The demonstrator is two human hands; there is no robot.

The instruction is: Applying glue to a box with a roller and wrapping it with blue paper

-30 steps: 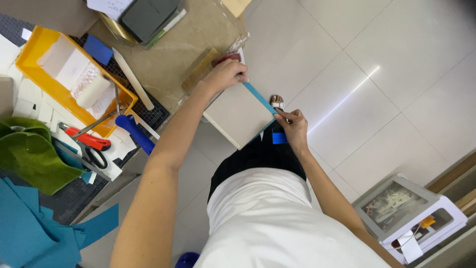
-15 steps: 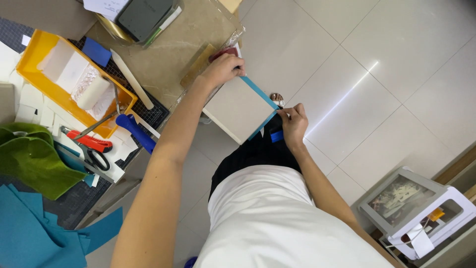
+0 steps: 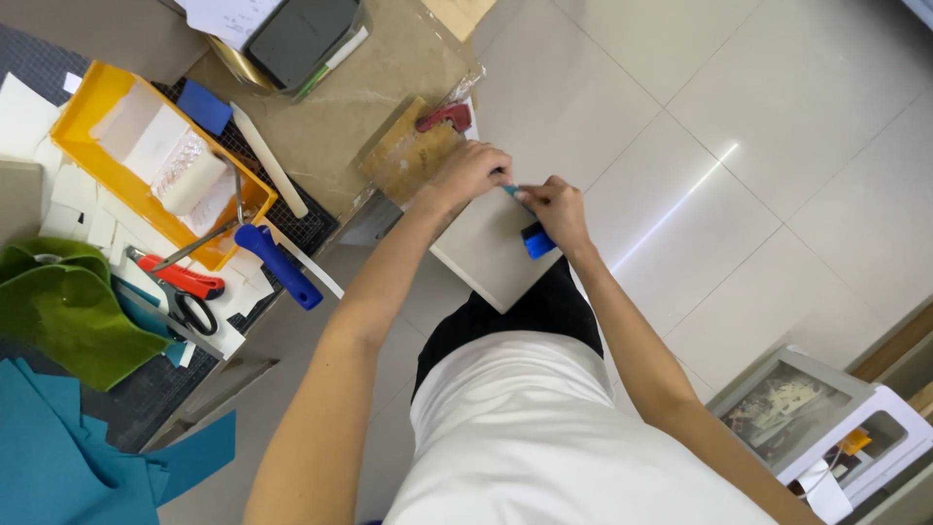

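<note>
Grey board (image 3: 491, 255): held over the lap at the desk (image 3: 321, 146) edge, far edge resting near the desk. Change vs the two earlier frames: the teal strip (image 3: 509, 191) that ran long and exposed along the board's top edge now shows only as a short bit between the hands. The right hand (image 3: 556, 209) has moved up that edge to just beside the left hand (image 3: 473, 171). Reads like the strip is mostly pressed down or covered; can't confirm.

Grip: left hand closed over the board's top corner, right pinching the strip end, with a small blue object (image 3: 536, 240) under it, touching the board.

Hidden: fingertips, strip end and board edge under both hands. Blue object unidentifiable. Board's near corner merges with dark trousers.
</note>
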